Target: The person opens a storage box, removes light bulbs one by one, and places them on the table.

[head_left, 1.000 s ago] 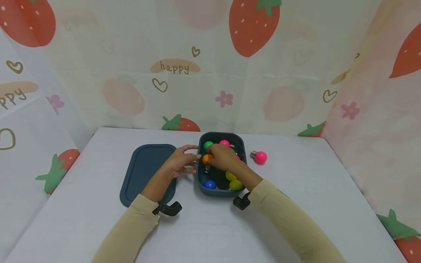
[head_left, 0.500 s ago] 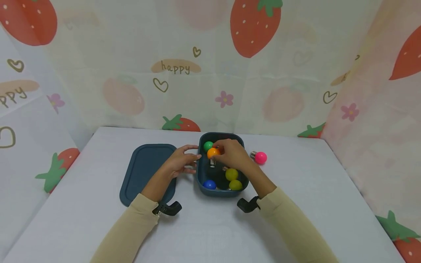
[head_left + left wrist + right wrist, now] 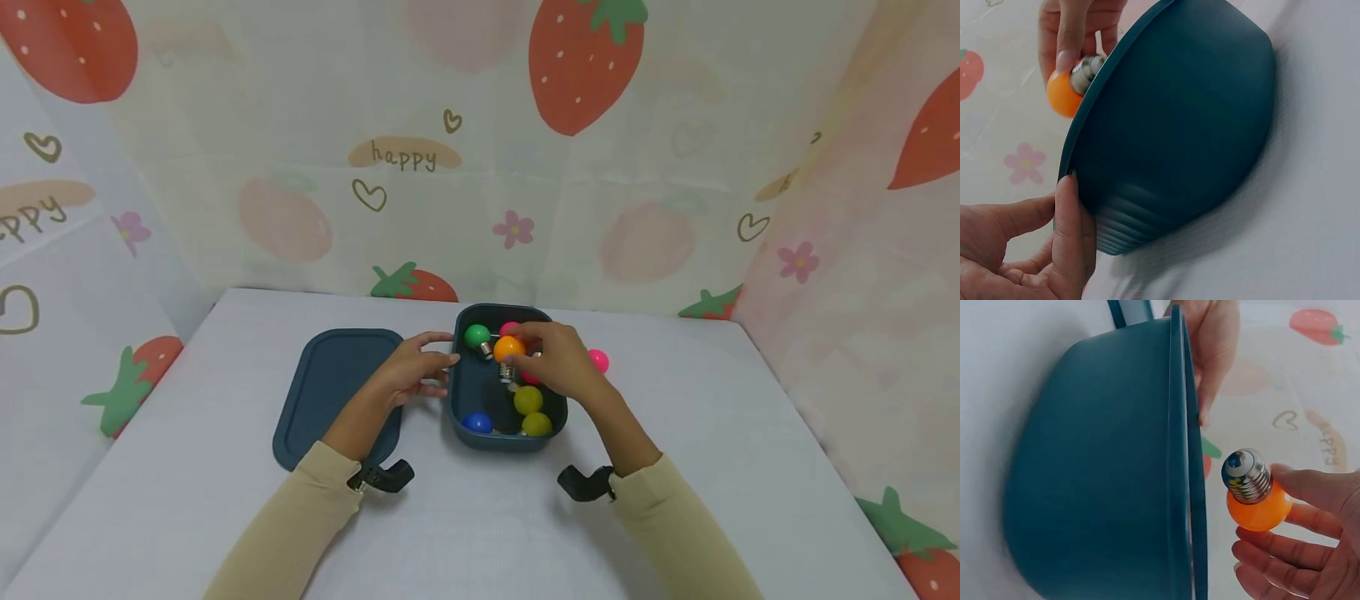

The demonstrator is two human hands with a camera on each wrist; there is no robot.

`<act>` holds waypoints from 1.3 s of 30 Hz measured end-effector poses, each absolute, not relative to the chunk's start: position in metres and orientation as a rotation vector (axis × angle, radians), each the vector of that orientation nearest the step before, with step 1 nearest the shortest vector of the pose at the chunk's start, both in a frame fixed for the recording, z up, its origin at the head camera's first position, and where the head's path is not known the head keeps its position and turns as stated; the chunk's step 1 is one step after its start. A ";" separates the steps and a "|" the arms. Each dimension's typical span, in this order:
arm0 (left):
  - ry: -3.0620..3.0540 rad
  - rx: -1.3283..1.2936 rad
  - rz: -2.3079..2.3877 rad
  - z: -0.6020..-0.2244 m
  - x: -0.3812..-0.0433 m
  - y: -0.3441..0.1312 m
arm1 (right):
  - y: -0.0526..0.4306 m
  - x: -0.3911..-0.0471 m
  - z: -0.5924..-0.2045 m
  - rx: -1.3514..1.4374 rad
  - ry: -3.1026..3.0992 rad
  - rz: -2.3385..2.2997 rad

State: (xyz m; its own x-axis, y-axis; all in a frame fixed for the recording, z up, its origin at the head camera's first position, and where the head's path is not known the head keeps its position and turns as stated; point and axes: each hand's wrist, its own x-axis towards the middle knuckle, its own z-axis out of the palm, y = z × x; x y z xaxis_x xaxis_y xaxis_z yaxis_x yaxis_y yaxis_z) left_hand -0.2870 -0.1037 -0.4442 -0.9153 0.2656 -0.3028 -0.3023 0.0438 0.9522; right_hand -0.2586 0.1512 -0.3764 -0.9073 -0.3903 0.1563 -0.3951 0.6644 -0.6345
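Note:
My right hand (image 3: 558, 357) pinches an orange light bulb (image 3: 509, 348) between thumb and fingers, its metal screw base (image 3: 1248, 481) exposed. In the right wrist view the bulb is above the rim of a dark blue box (image 3: 1097, 462). My left hand (image 3: 415, 367) is at the box's left side, fingers spread and fingertips at the rim. Inside lie a green bulb (image 3: 477, 336), a blue bulb (image 3: 477, 422), two yellow bulbs, one of them the nearer yellow bulb (image 3: 536, 423), and pink bulbs partly hidden by my right hand.
A flat dark blue lid (image 3: 341, 387) lies on the white table (image 3: 465, 533), left of the box and partly under my left forearm. A loose pink bulb (image 3: 598, 360) sits to the right of the box, half hidden behind my right hand. Strawberry-print cloth (image 3: 300, 100) stands behind the table.
My right hand has moved rightward and lifted the orange bulb from the box's left side, uncovering the green bulb's base. My left hand has stayed in place.

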 end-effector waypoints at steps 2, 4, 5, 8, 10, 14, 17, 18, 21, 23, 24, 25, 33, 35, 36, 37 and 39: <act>1.927 -0.032 1.930 -0.444 -0.288 -0.104 | 0.155 -0.257 -0.377 0.659 -2.858 1.100; 1.921 -0.030 1.936 -0.444 -0.288 -0.104 | 0.159 -0.255 -0.378 0.640 -2.857 1.107; 1.920 -0.032 1.938 -0.444 -0.288 -0.104 | 0.160 -0.254 -0.379 0.633 -2.854 1.116; 1.922 -0.037 1.937 -0.444 -0.288 -0.104 | 0.165 -0.251 -0.382 0.596 -2.844 1.141; 1.926 -0.043 1.934 -0.445 -0.287 -0.104 | 0.169 -0.248 -0.383 0.577 -2.833 1.161; 1.930 -0.047 1.930 -0.447 -0.287 -0.104 | 0.176 -0.244 -0.382 0.548 -2.812 1.180; 1.929 -0.045 1.928 -0.448 -0.287 -0.104 | 0.181 -0.242 -0.380 0.542 -2.794 1.174; 1.928 -0.043 1.927 -0.449 -0.288 -0.105 | 0.183 -0.242 -0.379 0.539 -2.788 1.171; 1.922 -0.041 1.927 -0.449 -0.289 -0.105 | 0.188 -0.242 -0.378 0.530 -2.770 1.147; 1.923 -0.036 1.926 -0.448 -0.289 -0.105 | 0.191 -0.243 -0.378 0.519 -2.756 1.148; 1.924 -0.035 1.927 -0.448 -0.289 -0.105 | 0.193 -0.243 -0.377 0.515 -2.749 1.148; 1.925 -0.036 1.928 -0.448 -0.289 -0.105 | 0.195 -0.243 -0.377 0.511 -2.744 1.151; 1.932 -0.034 1.931 -0.448 -0.288 -0.105 | 0.210 -0.247 -0.377 0.450 -2.781 1.147; 1.930 -0.030 1.935 -0.447 -0.287 -0.104 | 0.214 -0.248 -0.376 0.413 -2.794 1.155; 1.930 -0.029 1.936 -0.447 -0.287 -0.104 | 0.217 -0.249 -0.376 0.396 -2.800 1.163; 1.929 -0.029 1.938 -0.447 -0.288 -0.104 | 0.220 -0.251 -0.376 0.390 -2.802 1.159; 1.930 -0.032 1.938 -0.447 -0.288 -0.104 | 0.225 -0.253 -0.377 0.383 -2.806 1.151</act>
State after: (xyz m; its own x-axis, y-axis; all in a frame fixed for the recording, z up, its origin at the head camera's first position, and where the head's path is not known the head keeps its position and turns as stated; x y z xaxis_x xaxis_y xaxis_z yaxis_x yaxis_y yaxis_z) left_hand -0.2876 -0.1039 -0.4473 -0.9185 0.2637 -0.2945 -0.2956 0.0366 0.9546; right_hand -0.2528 0.2254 -0.3767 -0.9652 -0.1976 0.1715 -0.2611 0.6856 -0.6796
